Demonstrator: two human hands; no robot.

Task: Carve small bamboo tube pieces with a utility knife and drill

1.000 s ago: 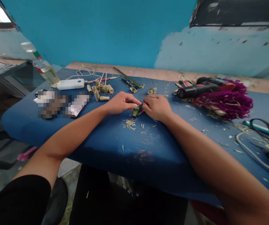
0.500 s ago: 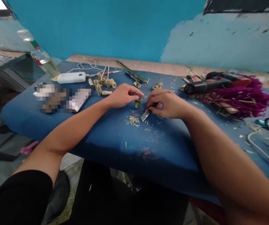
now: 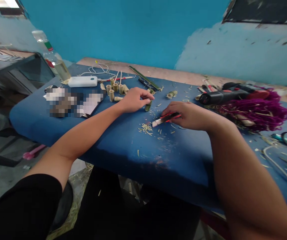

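Note:
My left hand (image 3: 136,100) grips the top of a short green bamboo piece (image 3: 148,106) that stands on the blue table (image 3: 123,143). To its right, my right hand (image 3: 183,114) holds a red and black utility knife (image 3: 167,117), its blade pointing left and down toward the table. Below the bamboo piece and beside the blade tip lies a small heap of pale slivers (image 3: 146,128). Several cut bamboo tubes (image 3: 111,95) stand and lie to the left of my left hand. Another bamboo piece (image 3: 172,94) lies behind my right hand.
At the left are a bottle (image 3: 60,69), a white power strip or box (image 3: 82,81) and a phone-like object (image 3: 91,103). A green strip (image 3: 145,77) lies at the back. A black power tool (image 3: 218,96) and purple strands (image 3: 258,110) lie at the right.
My right hand has drawn slightly back to the right from the bamboo piece, and the knife is turned flatter. My left hand stays on the bamboo piece. The view has shifted a little.

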